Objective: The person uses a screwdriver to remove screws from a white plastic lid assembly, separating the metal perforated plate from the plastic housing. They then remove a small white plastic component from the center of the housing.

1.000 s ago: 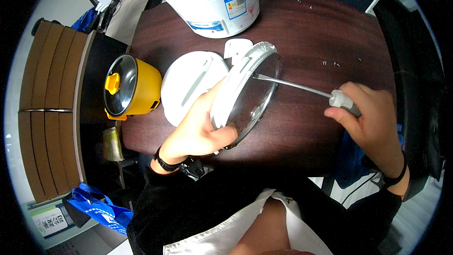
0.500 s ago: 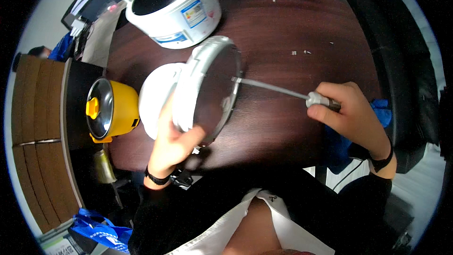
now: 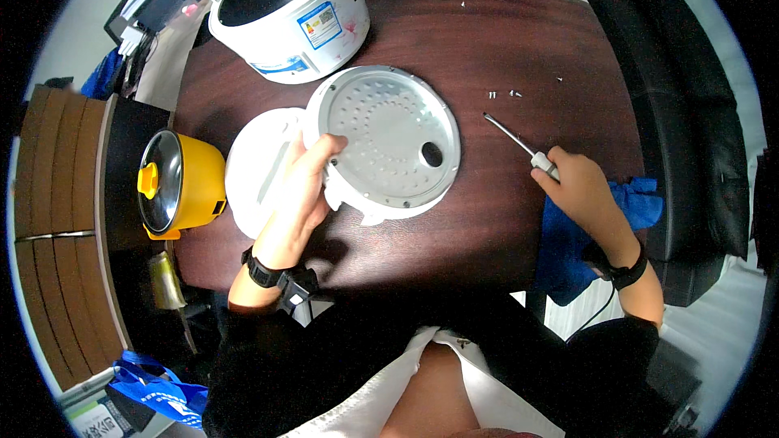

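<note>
My left hand (image 3: 307,174) grips the edge of a round rice cooker lid (image 3: 380,123), thumb on top and the other fingers hidden. The lid's grey metal inner face, dimpled and with one dark round hole, is turned up toward me. Beside it, partly under my left hand, lies a smooth white round cover (image 3: 258,164). My right hand (image 3: 578,182) is wrapped round the pale handle of a screwdriver (image 3: 513,136). Its shaft points to the far left, with the tip apart from the lid.
A white rice cooker body (image 3: 292,20) stands open at the far left. A small yellow pot (image 3: 199,182) with a glass lid is at the left edge. Small screws (image 3: 492,95) lie scattered on the dark wooden table (image 3: 487,227). Blue cloth (image 3: 568,251) hangs at the right.
The lid has turned from nearly on edge to lying face up toward me. The screwdriver's tip has come away from the lid, and my right hand has shifted slightly left.
</note>
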